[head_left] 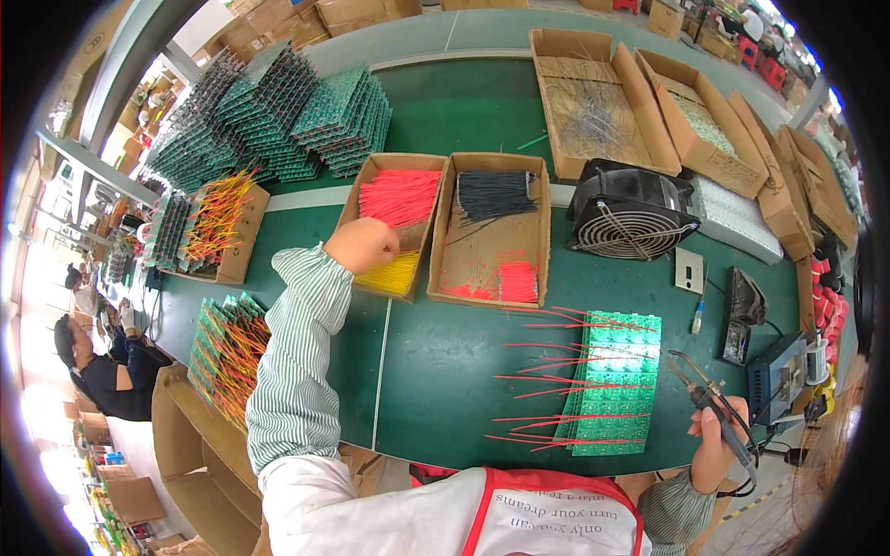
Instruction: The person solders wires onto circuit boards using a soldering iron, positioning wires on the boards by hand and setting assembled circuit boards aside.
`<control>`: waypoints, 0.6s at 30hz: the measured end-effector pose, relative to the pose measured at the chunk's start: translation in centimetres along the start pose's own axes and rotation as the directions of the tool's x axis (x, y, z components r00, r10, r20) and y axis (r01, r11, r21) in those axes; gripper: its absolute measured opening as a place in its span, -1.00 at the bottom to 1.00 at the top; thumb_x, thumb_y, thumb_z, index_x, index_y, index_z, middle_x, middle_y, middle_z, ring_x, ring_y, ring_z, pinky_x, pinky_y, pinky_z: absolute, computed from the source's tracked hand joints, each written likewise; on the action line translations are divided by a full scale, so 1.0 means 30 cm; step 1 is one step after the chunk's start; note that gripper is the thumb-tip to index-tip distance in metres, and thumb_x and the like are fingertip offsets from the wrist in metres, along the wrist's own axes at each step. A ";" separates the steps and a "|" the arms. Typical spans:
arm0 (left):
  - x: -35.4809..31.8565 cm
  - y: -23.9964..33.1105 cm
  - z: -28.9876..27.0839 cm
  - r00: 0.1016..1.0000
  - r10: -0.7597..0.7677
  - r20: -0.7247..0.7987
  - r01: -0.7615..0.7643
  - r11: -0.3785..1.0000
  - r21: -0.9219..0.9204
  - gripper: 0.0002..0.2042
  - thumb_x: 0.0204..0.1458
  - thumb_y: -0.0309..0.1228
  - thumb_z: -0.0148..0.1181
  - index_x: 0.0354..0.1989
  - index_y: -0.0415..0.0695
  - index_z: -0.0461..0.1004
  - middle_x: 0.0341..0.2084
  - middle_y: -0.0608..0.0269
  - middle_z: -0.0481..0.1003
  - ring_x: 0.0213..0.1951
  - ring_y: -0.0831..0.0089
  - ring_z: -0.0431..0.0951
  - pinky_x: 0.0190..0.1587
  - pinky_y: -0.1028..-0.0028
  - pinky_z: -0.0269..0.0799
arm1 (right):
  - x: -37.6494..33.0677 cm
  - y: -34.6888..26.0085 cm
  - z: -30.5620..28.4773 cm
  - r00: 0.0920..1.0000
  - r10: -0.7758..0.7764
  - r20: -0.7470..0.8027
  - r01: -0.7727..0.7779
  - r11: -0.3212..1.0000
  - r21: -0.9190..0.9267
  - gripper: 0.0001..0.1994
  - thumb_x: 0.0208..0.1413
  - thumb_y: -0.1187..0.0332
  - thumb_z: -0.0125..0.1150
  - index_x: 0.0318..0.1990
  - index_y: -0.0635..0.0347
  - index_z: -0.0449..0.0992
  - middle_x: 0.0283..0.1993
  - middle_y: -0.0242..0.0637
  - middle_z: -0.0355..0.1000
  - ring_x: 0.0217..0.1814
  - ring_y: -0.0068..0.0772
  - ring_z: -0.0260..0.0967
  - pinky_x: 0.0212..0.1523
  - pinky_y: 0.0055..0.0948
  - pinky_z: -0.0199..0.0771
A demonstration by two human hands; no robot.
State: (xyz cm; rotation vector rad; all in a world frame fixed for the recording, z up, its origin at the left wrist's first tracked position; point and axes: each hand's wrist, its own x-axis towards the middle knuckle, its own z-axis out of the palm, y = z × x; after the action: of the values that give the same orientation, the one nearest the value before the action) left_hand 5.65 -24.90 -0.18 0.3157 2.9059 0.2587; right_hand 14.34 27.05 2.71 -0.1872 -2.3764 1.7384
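My left hand (363,246) is over the near part of a cardboard box, at the edge of a bundle of yellow wires (394,272). Its fingers are curled closed, and whatever they pinch is hidden. Red wires (399,196) fill the far part of that box. At the right, my right hand (712,435) grips a soldering iron (739,448) with a thin metal tube along its tip. The tip points toward a small stack of green circuit boards (612,408), apart from it. Several red wires (533,376) stick out leftward from these boards.
A second box (489,243) holds black wires and short red pieces. Behind the boards stand a black fan (630,211) and open cartons (607,102). A soldering station (777,378) sits far right. Stacked boards (269,111) rise far left; wired boards (227,343) lie by my left arm.
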 end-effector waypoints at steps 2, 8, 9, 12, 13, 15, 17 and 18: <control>-0.005 0.006 -0.003 0.997 0.010 0.082 -0.015 0.998 0.053 -0.87 -0.15 -0.47 0.10 -0.41 -0.18 0.53 -0.50 0.11 0.51 -0.41 0.21 0.52 -0.34 0.34 0.40 | -0.001 0.002 -0.002 1.000 0.010 -0.005 -0.010 1.000 0.014 -0.84 -0.05 0.47 0.11 -0.31 0.34 0.32 -0.55 -0.20 0.37 -0.64 -0.57 0.27 -0.61 -0.65 0.31; 0.006 -0.003 -0.005 0.993 -0.107 -0.050 0.102 0.990 -0.099 -0.87 -0.19 -0.47 0.11 -0.44 -0.19 0.52 -0.49 0.07 0.51 -0.36 0.18 0.51 -0.26 0.31 0.40 | 0.003 0.003 -0.006 1.000 0.010 -0.005 -0.009 1.000 0.017 -0.84 -0.05 0.48 0.10 -0.31 0.34 0.32 -0.55 -0.20 0.37 -0.65 -0.58 0.27 -0.61 -0.65 0.30; 0.011 -0.008 0.003 0.993 -0.114 -0.030 0.111 0.988 -0.108 -0.87 -0.18 -0.47 0.11 -0.43 -0.20 0.52 -0.48 0.06 0.51 -0.36 0.18 0.51 -0.26 0.31 0.40 | 0.002 0.004 -0.007 1.000 0.010 -0.011 -0.010 1.000 0.015 -0.84 -0.05 0.48 0.10 -0.31 0.34 0.32 -0.55 -0.20 0.37 -0.65 -0.58 0.26 -0.61 -0.64 0.30; 0.026 -0.029 0.029 0.997 -0.076 -0.007 0.075 0.993 -0.092 -0.87 -0.17 -0.47 0.12 -0.42 -0.21 0.51 -0.47 0.05 0.50 -0.35 0.17 0.50 -0.26 0.32 0.39 | 0.002 0.002 -0.006 1.000 0.013 -0.022 -0.012 1.000 0.015 -0.84 -0.06 0.48 0.09 -0.32 0.34 0.32 -0.55 -0.20 0.37 -0.65 -0.58 0.26 -0.61 -0.64 0.30; 0.030 -0.037 0.037 0.999 -0.032 0.000 0.032 0.997 -0.070 -0.87 -0.17 -0.48 0.12 -0.41 -0.21 0.50 -0.47 0.05 0.49 -0.35 0.17 0.49 -0.26 0.32 0.39 | 0.003 0.002 -0.005 1.000 0.013 -0.025 -0.012 1.000 0.017 -0.85 -0.06 0.48 0.09 -0.32 0.34 0.32 -0.56 -0.20 0.37 -0.66 -0.58 0.26 -0.61 -0.64 0.30; 0.033 -0.048 0.053 0.999 -0.028 -0.028 0.027 0.999 -0.039 -0.88 -0.17 -0.47 0.11 -0.43 -0.20 0.50 -0.48 0.05 0.49 -0.35 0.16 0.49 -0.25 0.31 0.39 | 0.005 0.001 -0.005 0.999 0.019 -0.026 -0.019 1.000 0.018 -0.85 -0.06 0.49 0.08 -0.32 0.34 0.32 -0.56 -0.20 0.37 -0.66 -0.58 0.26 -0.61 -0.64 0.30; 0.030 -0.050 0.065 0.998 -0.024 -0.052 0.024 1.000 -0.009 -0.89 -0.17 -0.47 0.11 -0.45 -0.18 0.50 -0.50 0.05 0.48 -0.35 0.14 0.49 -0.25 0.30 0.39 | 0.005 0.002 -0.005 0.999 0.024 -0.025 -0.023 1.000 0.020 -0.85 -0.06 0.49 0.08 -0.32 0.34 0.32 -0.56 -0.20 0.37 -0.66 -0.57 0.25 -0.61 -0.64 0.30; 0.028 -0.046 0.071 0.998 -0.032 -0.062 0.033 0.999 0.006 -0.90 -0.17 -0.47 0.09 -0.47 -0.18 0.50 -0.50 0.04 0.48 -0.35 0.13 0.50 -0.27 0.29 0.40 | 0.004 0.002 -0.005 0.999 0.026 -0.024 -0.026 0.999 0.022 -0.85 -0.06 0.49 0.08 -0.32 0.34 0.32 -0.56 -0.20 0.37 -0.66 -0.57 0.25 -0.60 -0.64 0.30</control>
State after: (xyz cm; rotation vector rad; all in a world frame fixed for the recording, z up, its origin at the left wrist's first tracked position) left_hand 5.07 -25.71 -2.64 0.2661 2.9702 0.2579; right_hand 14.24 27.24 2.70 -0.2356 -2.3476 1.7623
